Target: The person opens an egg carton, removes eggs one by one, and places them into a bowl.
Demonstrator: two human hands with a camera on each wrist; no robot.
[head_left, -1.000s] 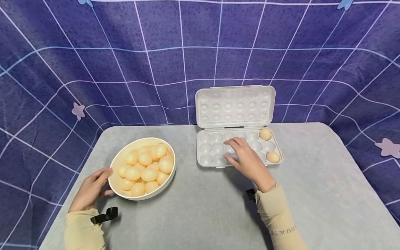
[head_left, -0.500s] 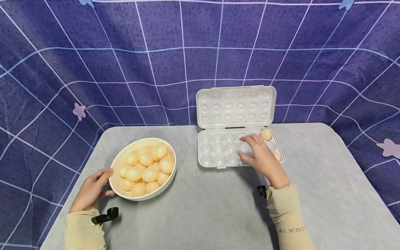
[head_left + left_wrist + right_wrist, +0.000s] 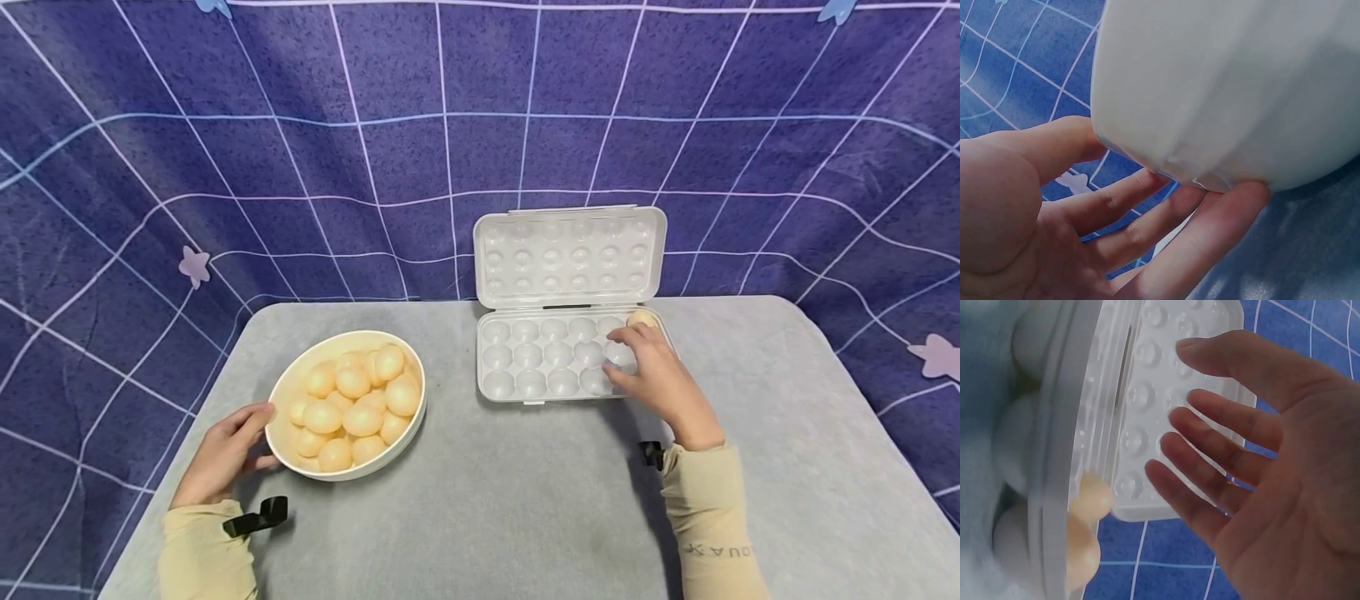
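At the left of the table, a cream bowl is heaped with pale yellow eggs. My left hand holds its left side, thumb at the rim and fingertips against the outer wall. To the right lies a clear plastic egg box, its lid standing raised. My right hand hovers over its right part, fingers apart and holding nothing. One egg sits in the back right corner. A second egg shows in the right wrist view; my hand hides it from the head view.
The grey table reaches towards me between bowl and egg box. A blue gridded cloth hangs behind and beside it, close to the raised lid. A black wrist camera mount sticks out from the left sleeve.
My right hand has moved rightwards over the egg box, uncovering cups in its middle and covering the front right egg. My left hand stays at the bowl.
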